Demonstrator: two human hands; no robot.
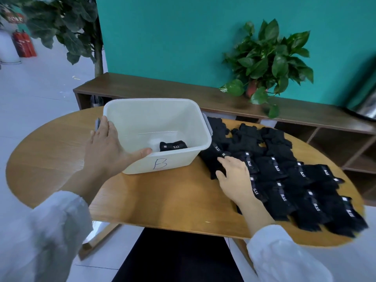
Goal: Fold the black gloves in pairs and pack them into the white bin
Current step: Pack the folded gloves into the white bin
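Fingers and thumb of the left hand (105,147) are clasping the white bin's (130,119) near-left corner, one folded pair (173,146) lying inside. Right of the bin, the right hand (236,176) is resting flat, fingers extended, on the black gloves (284,169).

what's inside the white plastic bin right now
One folded black glove bundle with a 5.11 label lies on the floor of the white plastic bin, by its near wall. That wall hides the bundle's lower part and the floor right behind it.
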